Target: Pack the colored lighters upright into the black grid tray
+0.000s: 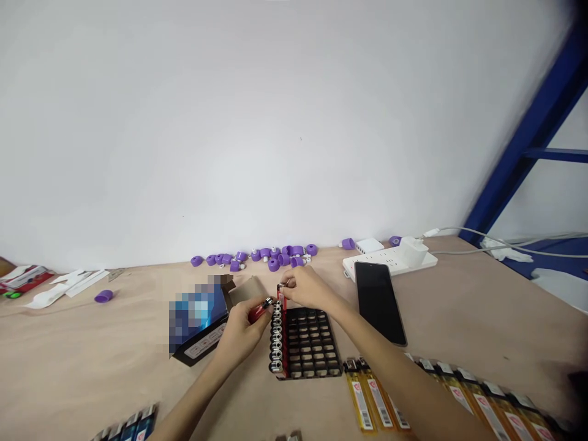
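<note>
Yellow-carded lighters (376, 401) lie on the tan bench (78, 367) just in front of a black plastic grid tray (315, 361). Over the tray's left edge, the left hand (241, 334) closes around a red lighter (257, 312), the right hand (307, 288) pinches the top of a second red lighter (282, 300), and silver-headed lighters (276, 337) line that edge. Purple plastic caps (271, 256) lie well beyond the tray.

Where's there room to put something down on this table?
Tan tabletop shows left of the blurred box, and right of the phone above the yellow lighter packs. Crowded: the black tray, under left hand and right hand.
</note>
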